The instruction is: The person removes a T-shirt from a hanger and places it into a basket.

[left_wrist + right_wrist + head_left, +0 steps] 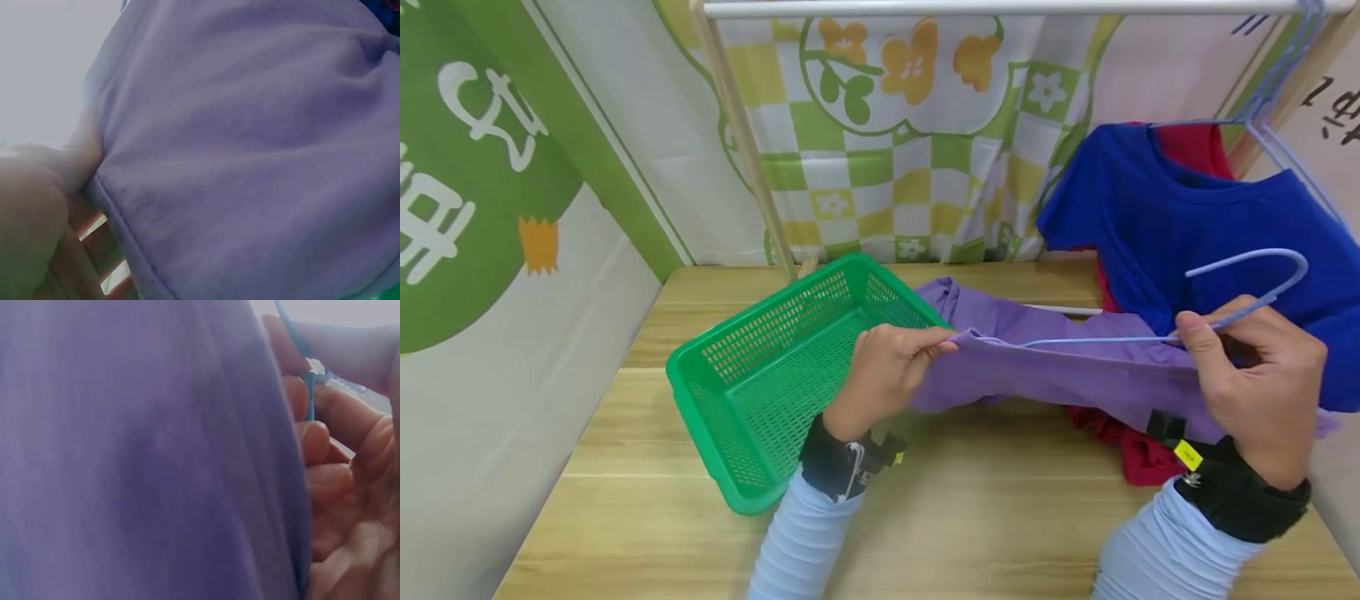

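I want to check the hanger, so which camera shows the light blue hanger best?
The head view: the light blue hanger shows its hook and one arm running into the purple shirt, with the right hand gripping its neck. The right wrist view shows only a thin bit of wire between fingers; the left wrist view shows none.

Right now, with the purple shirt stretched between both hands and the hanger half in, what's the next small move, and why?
Probably slide the light blue hanger further left inside the purple shirt. The right hand grips the hanger near its hook, the left hand pinches the shirt's edge by the green basket, and the wire lies along the top of the fabric, not yet seated in the shoulders, as far as I can tell.
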The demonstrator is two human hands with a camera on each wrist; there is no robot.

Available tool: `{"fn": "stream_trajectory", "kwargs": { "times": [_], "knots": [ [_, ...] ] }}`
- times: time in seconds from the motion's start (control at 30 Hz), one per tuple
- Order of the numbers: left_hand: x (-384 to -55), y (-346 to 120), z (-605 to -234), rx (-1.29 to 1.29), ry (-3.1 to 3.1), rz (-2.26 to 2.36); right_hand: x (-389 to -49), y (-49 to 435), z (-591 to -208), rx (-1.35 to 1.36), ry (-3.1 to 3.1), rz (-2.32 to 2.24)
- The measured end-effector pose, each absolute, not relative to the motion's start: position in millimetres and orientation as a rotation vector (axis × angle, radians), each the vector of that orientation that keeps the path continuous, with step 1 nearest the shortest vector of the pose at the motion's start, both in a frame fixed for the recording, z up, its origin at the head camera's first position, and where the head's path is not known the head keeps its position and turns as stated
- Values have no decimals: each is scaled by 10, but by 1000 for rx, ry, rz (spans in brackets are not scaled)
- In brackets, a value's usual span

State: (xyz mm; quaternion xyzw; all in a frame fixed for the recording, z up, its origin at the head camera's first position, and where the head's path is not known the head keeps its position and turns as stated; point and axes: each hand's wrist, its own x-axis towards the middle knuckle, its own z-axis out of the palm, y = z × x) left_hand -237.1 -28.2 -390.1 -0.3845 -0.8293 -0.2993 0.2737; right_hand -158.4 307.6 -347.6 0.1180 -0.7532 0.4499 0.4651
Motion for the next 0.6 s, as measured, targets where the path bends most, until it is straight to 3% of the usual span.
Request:
{"fn": "stream_trajectory", "kwargs": {
  "times": [0.6],
  "knots": [
    [-2299, -181, -3873, -926, -2440, -845, -1777, 2893, -3446, 84, -1637, 1290]
  ]
}}
